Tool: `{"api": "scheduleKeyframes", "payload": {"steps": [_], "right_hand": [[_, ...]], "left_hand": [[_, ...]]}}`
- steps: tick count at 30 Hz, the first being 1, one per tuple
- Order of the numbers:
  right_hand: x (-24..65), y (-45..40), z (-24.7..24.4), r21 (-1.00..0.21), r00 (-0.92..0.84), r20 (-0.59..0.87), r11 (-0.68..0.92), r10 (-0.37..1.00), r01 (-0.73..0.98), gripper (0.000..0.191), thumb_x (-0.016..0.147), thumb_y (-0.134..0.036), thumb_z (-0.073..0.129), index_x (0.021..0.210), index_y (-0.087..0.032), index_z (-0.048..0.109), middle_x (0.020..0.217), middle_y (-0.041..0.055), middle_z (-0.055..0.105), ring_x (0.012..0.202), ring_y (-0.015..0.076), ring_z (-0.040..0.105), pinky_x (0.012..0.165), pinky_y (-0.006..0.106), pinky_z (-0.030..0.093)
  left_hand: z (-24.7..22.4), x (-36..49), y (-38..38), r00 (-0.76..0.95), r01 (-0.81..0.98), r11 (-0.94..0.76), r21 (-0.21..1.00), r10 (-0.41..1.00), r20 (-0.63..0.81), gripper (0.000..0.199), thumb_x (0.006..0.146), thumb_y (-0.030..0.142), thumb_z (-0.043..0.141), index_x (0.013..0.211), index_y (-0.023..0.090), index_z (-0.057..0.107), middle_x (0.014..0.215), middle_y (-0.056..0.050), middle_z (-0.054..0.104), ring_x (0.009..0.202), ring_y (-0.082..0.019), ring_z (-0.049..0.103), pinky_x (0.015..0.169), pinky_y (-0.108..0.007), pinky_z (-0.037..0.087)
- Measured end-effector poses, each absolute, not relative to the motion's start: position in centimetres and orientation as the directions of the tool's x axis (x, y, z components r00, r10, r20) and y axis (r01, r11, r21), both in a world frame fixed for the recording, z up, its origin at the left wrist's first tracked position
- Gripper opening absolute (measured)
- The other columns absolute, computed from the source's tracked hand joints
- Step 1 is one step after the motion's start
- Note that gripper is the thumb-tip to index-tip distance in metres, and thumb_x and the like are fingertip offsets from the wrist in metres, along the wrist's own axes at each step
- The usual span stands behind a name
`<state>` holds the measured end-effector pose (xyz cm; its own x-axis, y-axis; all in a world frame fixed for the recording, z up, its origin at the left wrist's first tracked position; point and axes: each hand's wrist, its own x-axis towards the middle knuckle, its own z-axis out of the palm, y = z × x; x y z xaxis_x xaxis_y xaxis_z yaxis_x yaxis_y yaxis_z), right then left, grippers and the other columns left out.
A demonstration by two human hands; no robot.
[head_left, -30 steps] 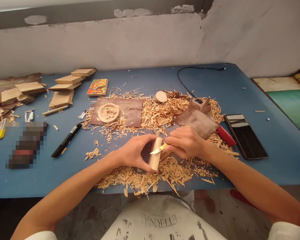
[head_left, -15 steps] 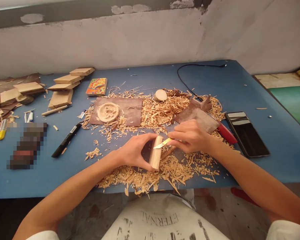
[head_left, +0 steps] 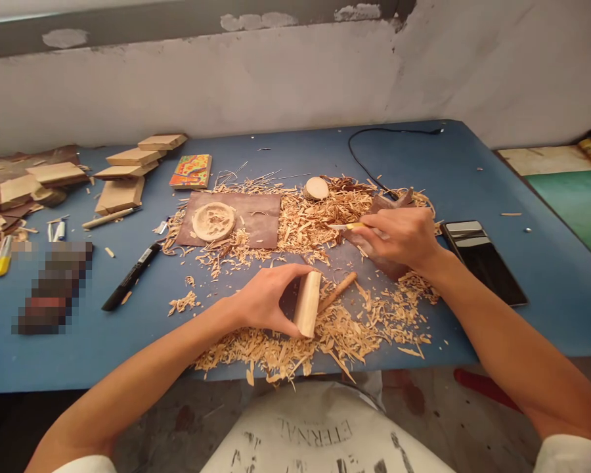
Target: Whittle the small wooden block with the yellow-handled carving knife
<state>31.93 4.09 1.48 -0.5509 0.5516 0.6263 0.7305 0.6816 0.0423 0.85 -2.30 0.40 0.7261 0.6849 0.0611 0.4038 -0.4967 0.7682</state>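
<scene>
My left hand grips a pale wooden block by its two ends, thumb at the near end and fingers at the far end. It is held over a heap of wood shavings. Away from the block, up and to the right, my right hand is closed round the yellow handle of a craft knife, its blade pointing left. A thin brown stick lies on the shavings just right of the block. Behind them, a carved round wood slice rests on brown sandpaper.
A phone lies at the right, partly behind my right forearm. Black cable curves across the back of the blue table. On the left are a black marker, stacked wood blocks and a painted block. More shavings surround a small wood disc.
My right hand has lifted the craft knife off the block and moved it up and to the right. The thin stick shows more fully. My left hand keeps its hold.
</scene>
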Motion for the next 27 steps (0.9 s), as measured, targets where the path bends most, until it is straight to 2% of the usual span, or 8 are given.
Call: {"api": "scheduleKeyframes", "payload": {"steps": [4, 9, 12, 27], "right_hand": [[31.4, 3.5, 1.7, -0.026, -0.564, 0.651, 0.758, 0.508, 0.652, 0.02, 0.097, -0.036, 0.066, 0.084, -0.021, 0.07, 0.063, -0.0022, 0.066, 0.056, 0.0121, 0.056, 0.057, 0.03, 0.034], [28.7, 1.0, 1.6, -0.045, -0.688, 0.622, 0.895, 0.373, 0.444, 0.03, 0.099, -0.043, 0.06, 0.083, -0.02, 0.068, 0.06, -0.0032, 0.056, 0.053, 0.0114, 0.048, 0.056, 0.03, 0.031], [28.1, 0.4, 1.3, -0.061, -0.731, 0.592, 0.924, 0.338, 0.378, 0.033, 0.101, -0.044, 0.056, 0.082, -0.02, 0.067, 0.059, -0.0034, 0.053, 0.052, 0.0115, 0.045, 0.056, 0.03, 0.029], [28.5, 1.2, 1.7, -0.019, -0.736, 0.588, 0.915, 0.336, 0.402, 0.034, 0.102, -0.042, 0.056, 0.08, -0.019, 0.068, 0.059, -0.0035, 0.051, 0.052, 0.0111, 0.043, 0.054, 0.029, 0.031]], "left_hand": [[0.4, 0.9, -2.3, 0.716, 0.415, -0.481, 0.772, 0.697, 0.049, 0.095, 0.056, 0.056, 0.092, 0.136, 0.024, 0.052, 0.134, -0.011, 0.068, 0.118, -0.032, 0.069, 0.102, -0.048, 0.053], [0.2, 0.9, -2.2, 0.711, 0.428, -0.481, 0.766, 0.702, 0.043, 0.096, 0.056, 0.06, 0.089, 0.136, 0.023, 0.052, 0.131, -0.012, 0.069, 0.116, -0.033, 0.07, 0.099, -0.047, 0.055], [0.1, 0.9, -2.2, 0.713, 0.419, -0.485, 0.768, 0.699, 0.053, 0.094, 0.056, 0.06, 0.089, 0.135, 0.023, 0.052, 0.13, -0.011, 0.07, 0.114, -0.033, 0.07, 0.097, -0.045, 0.055], [0.3, 1.1, -2.2, 0.709, 0.388, -0.482, 0.786, 0.701, 0.08, 0.092, 0.056, 0.057, 0.092, 0.132, 0.023, 0.052, 0.128, -0.011, 0.071, 0.111, -0.031, 0.071, 0.094, -0.045, 0.056]]}}
